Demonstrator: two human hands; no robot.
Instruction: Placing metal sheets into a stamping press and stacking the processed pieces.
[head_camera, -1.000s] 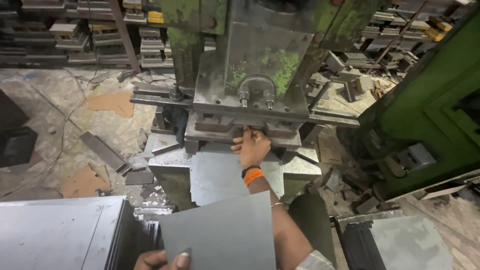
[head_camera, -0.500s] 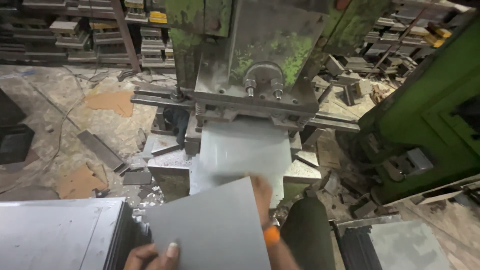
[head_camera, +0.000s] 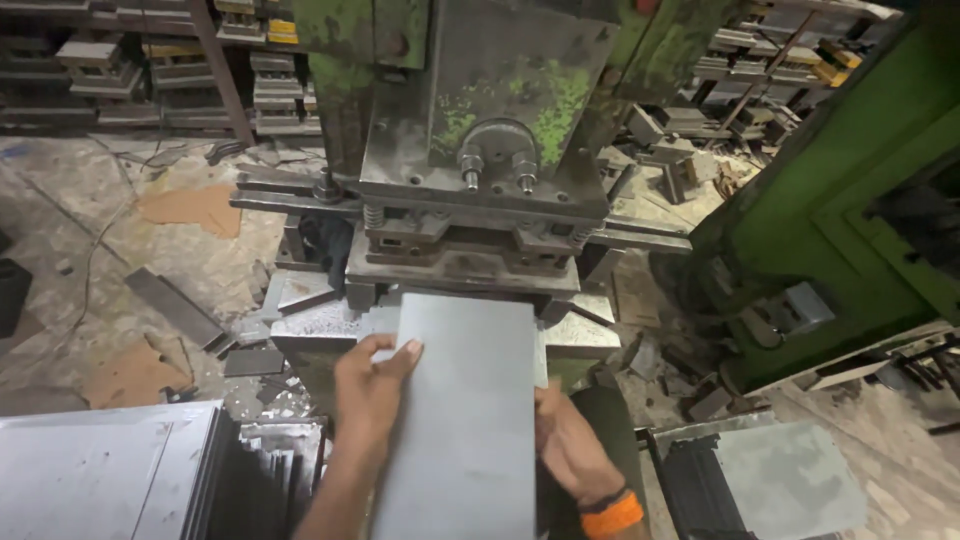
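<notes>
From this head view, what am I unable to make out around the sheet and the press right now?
- Far end of the metal sheet: hidden under the press die, so how far in it sits is unclear.
- Near end of the sheet: cut off by the bottom edge.
- Right hand fingers: hidden beneath the sheet's edge.
- Left hand palm: turned away.
- Shelf parts: too small and dim.

Grey metal sheet (head_camera: 460, 420) cut off at bottom edge, right hand's (head_camera: 570, 445) fingers hidden beneath it
</notes>
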